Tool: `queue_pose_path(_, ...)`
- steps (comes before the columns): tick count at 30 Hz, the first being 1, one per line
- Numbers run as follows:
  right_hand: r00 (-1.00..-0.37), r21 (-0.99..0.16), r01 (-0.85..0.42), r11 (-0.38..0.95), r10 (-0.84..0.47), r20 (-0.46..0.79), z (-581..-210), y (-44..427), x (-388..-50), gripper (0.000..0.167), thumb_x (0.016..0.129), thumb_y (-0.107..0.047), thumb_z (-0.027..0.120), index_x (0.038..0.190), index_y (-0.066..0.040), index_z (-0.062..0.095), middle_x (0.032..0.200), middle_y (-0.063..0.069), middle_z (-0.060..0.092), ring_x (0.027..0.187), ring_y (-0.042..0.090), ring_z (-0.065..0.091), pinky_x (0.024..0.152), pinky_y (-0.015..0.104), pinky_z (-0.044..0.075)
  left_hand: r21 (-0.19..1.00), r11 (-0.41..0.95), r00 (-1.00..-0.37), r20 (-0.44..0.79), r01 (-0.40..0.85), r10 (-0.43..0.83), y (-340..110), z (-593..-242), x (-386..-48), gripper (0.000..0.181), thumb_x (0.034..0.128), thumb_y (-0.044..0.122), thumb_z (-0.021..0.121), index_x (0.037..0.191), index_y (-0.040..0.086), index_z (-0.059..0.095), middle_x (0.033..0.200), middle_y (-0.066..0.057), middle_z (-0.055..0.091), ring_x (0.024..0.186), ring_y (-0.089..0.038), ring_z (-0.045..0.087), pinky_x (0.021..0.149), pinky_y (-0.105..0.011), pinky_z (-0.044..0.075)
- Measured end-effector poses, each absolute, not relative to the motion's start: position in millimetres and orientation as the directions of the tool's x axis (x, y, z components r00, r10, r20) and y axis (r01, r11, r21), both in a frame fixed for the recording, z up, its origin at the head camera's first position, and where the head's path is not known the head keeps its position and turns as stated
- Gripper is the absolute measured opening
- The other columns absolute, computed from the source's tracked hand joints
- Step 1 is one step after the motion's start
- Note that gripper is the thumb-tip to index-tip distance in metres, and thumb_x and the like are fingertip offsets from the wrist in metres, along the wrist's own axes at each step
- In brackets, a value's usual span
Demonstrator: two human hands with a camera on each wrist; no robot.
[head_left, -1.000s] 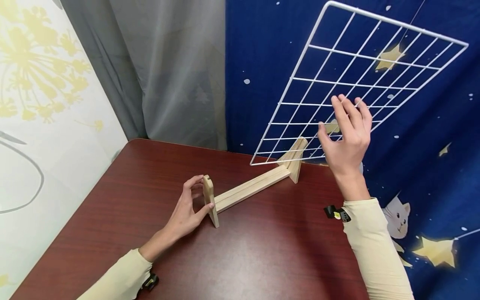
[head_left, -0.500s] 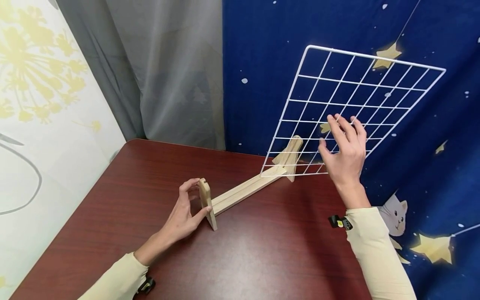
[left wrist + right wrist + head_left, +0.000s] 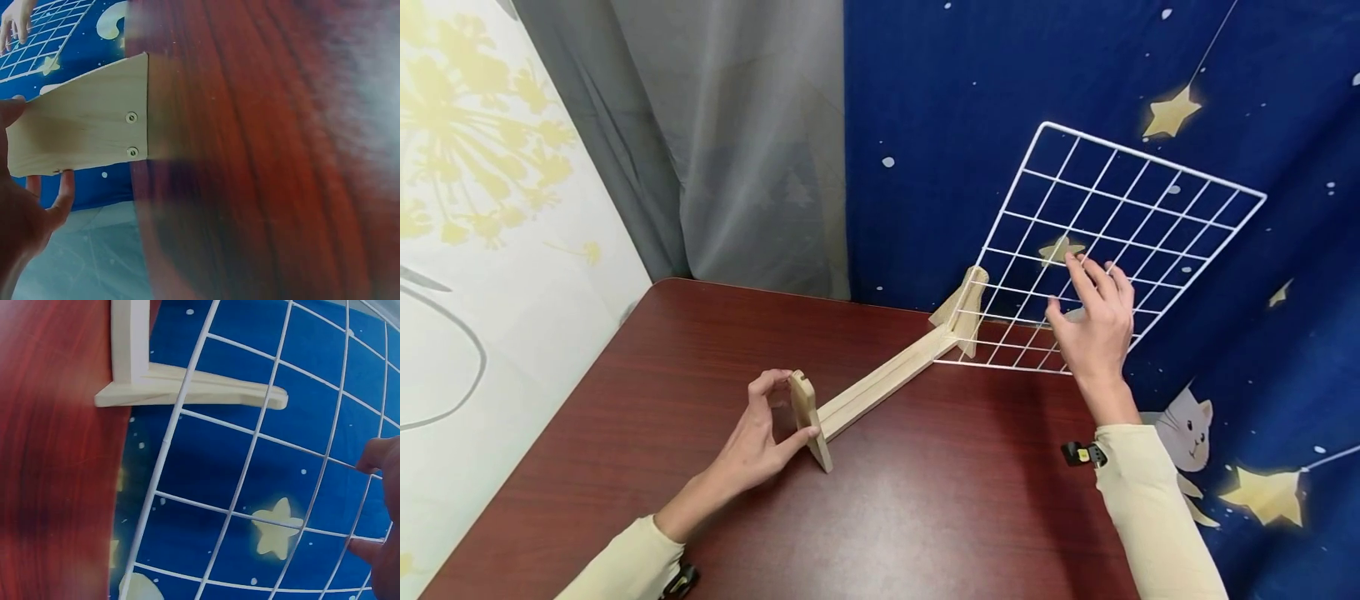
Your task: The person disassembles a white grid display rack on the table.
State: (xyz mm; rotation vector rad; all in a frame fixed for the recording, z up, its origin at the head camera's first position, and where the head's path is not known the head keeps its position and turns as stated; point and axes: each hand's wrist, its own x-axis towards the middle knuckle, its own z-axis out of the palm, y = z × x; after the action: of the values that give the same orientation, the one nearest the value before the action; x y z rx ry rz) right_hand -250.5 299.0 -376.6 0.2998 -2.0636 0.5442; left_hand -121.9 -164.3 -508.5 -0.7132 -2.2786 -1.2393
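A light wooden stand lies across the table, made of a long grooved crossbar between two upright end pieces. My left hand grips the near end piece by its edges, thumb on one side and fingers on the other. In the left wrist view this end piece shows two screw heads. My right hand holds a white wire grid panel by its inner wires, tilted. Its lower left corner is near the far end piece; whether they touch I cannot tell.
The dark red table reaches back to a grey curtain and a blue star-patterned curtain. At the left stands a white wall with yellow floral print.
The grid has come down from above to beside the far end piece, held throughout by my right hand. My left hand and the stand have shifted slightly left and toward me.
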Motion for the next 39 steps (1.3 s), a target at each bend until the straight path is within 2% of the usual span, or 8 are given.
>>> queue_pose_path(3,-0.573,-0.270,-0.386,0.882,0.000,0.819,-383.2,303.1,-248.4,0.060,0.085,-0.010,0.076,0.142,-0.023,0.068,0.139,0.016,0.070,0.137,0.045,0.052,0.119,0.054,0.044,0.582,0.475,-0.733,0.638,0.660,0.237,-166.8,-510.6,-119.8,0.086,0.0860,0.023,0.090,0.139,-0.004,0.029,0.133,-0.015,0.053,0.105,-0.021,0.063,0.086,-0.039,0.057)
queue_pose_path(6,-0.615,-0.276,-0.360,0.891,-0.005,0.788,-389.2,305.5,-246.4,0.060,0.083,-0.011,0.077,0.141,-0.023,0.069,0.137,0.015,0.071,0.134,0.046,0.053,0.114,0.058,0.047,0.542,0.475,-0.697,0.673,0.693,0.247,-169.0,-512.4,-118.5,0.080,0.0944,0.042,0.080,0.138,-0.004,0.030,0.130,-0.014,0.055,0.103,-0.018,0.061,0.081,-0.036,0.057)
queue_pose_path(9,-0.647,-0.278,-0.359,0.891,-0.023,0.762,-395.4,307.0,-245.0,0.062,0.080,-0.010,0.079,0.141,-0.021,0.070,0.133,0.018,0.072,0.132,0.048,0.055,0.114,0.060,0.045,0.519,0.475,-0.674,0.697,0.711,0.246,-169.9,-512.6,-117.9,0.078,0.0968,0.050,0.073,0.138,-0.002,0.031,0.127,-0.012,0.056,0.100,-0.016,0.061,0.077,-0.031,0.058)
queue_pose_path(14,-0.704,-0.281,-0.363,0.889,-0.064,0.707,-409.0,307.5,-242.6,0.065,0.077,-0.009,0.079,0.141,-0.018,0.069,0.130,0.020,0.072,0.127,0.048,0.057,0.113,0.062,0.044,0.477,0.495,-0.642,0.729,0.726,0.239,-171.3,-510.8,-116.4,0.078,0.0958,0.051,0.075,0.138,0.001,0.033,0.122,-0.010,0.058,0.095,-0.016,0.062,0.076,-0.021,0.054)
queue_pose_path(20,-0.770,-0.296,-0.325,0.898,-0.069,0.635,-422.1,303.9,-241.0,0.066,0.078,-0.011,0.079,0.142,-0.019,0.068,0.133,0.018,0.071,0.127,0.049,0.056,0.103,0.065,0.050,0.414,0.516,-0.595,0.763,0.750,0.254,-175.1,-510.0,-115.3,0.077,0.0954,0.052,0.075,0.134,0.001,0.032,0.120,-0.010,0.059,0.103,-0.018,0.061,0.077,-0.030,0.048)
queue_pose_path(26,-0.803,-0.290,-0.305,0.907,-0.081,0.591,-423.3,295.8,-241.6,0.066,0.081,-0.010,0.079,0.144,-0.022,0.066,0.137,0.016,0.070,0.132,0.048,0.054,0.099,0.068,0.052,0.382,0.518,-0.568,0.778,0.766,0.267,-178.8,-511.0,-114.6,0.077,0.0942,0.052,0.076,0.133,0.001,0.033,0.117,-0.010,0.060,0.096,-0.016,0.061,0.071,-0.025,0.050)
queue_pose_path(31,-0.838,-0.286,-0.283,0.916,-0.090,0.539,-424.4,292.4,-242.3,0.066,0.082,-0.013,0.080,0.145,-0.024,0.065,0.139,0.014,0.069,0.134,0.047,0.053,0.096,0.068,0.053,0.324,0.461,-0.485,0.826,0.826,0.288,-179.1,-512.2,-116.1,0.076,0.0926,0.045,0.080,0.133,0.001,0.033,0.113,-0.014,0.060,0.083,-0.015,0.064,0.066,-0.018,0.056)
queue_pose_path(39,-0.869,-0.260,-0.272,0.927,-0.120,0.480,-426.2,290.9,-244.3,0.065,0.082,-0.016,0.079,0.145,-0.021,0.065,0.139,0.015,0.069,0.126,0.046,0.056,0.092,0.064,0.054,0.287,0.434,-0.435,0.852,0.854,0.293,-177.5,-516.1,-112.6,0.074,0.0920,0.044,0.081,0.130,0.002,0.033,0.107,-0.015,0.061,0.073,-0.015,0.066,0.063,-0.017,0.058)
